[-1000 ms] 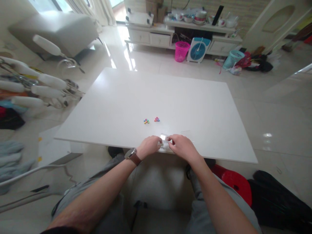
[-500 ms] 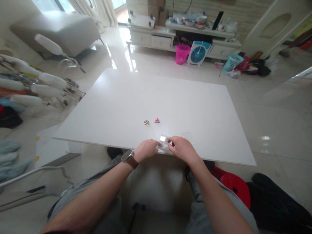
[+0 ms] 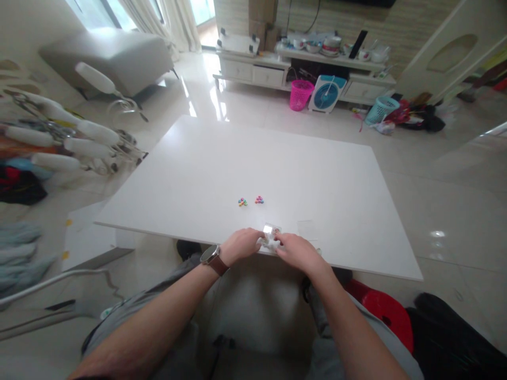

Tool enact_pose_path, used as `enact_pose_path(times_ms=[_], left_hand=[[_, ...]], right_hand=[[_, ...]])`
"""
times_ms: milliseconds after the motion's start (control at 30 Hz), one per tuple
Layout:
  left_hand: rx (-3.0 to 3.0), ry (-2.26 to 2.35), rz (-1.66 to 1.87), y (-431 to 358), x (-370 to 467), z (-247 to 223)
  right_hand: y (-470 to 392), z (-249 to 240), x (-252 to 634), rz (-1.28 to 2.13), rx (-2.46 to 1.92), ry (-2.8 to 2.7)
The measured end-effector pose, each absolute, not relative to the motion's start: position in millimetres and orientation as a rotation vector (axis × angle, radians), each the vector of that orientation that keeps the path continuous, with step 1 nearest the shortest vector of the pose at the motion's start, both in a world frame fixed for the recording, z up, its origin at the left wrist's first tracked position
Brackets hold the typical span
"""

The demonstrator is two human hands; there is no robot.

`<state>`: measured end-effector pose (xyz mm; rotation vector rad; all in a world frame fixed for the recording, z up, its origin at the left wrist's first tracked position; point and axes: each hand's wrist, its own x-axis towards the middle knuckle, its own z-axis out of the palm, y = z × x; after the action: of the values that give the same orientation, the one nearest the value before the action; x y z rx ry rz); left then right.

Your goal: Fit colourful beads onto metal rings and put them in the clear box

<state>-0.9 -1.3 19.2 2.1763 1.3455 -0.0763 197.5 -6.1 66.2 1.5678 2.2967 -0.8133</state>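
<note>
A small clear plastic box [image 3: 268,229] with compartments lies at the table's near edge. Something small and pale shows inside one compartment, too small to name. My left hand [image 3: 242,244], a watch on its wrist, grips the left side of the box. The fingers of my right hand [image 3: 296,248] are pinched together over its right part; whatever is between the fingertips is hidden. Beyond the box lie two little clusters of coloured beads, one mostly green and yellow [image 3: 242,202], the other pink [image 3: 259,200]. A thin transparent square sheet [image 3: 306,229] rests to the right.
The white table [image 3: 222,158] stretches ahead of me. A tiny object [image 3: 318,250] is near its front edge beside my right wrist. Farther off stand a pink basket [image 3: 300,96], a blue fan [image 3: 327,94] and a white cabinet [image 3: 269,76]. A red stool [image 3: 388,316] is at lower right.
The whole view has shifted slightly as the head moved. My right hand's fingertips have moved slightly over the box; my left hand keeps its hold. Both bead clusters stay in place.
</note>
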Motion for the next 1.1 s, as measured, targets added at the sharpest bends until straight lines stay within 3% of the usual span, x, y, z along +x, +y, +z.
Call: enact_pose_path(times_ms=[333, 567, 1100], left_hand=[[2.165, 1.377, -0.082, -0.8, -4.1, 20.9], [2.236, 1.280, 0.205, 2.8, 6.9, -1.4], [2.311, 1.310, -0.027, 12.8, 48.9, 0.8]], right_hand=[[-11.7, 58.0, 194.1, -0.823, 1.495, 2.171], [-14.1, 53.1, 188.7, -0.808, 1.474, 2.148], [-19.9, 72.5, 206.7, -0.787, 1.535, 2.167]])
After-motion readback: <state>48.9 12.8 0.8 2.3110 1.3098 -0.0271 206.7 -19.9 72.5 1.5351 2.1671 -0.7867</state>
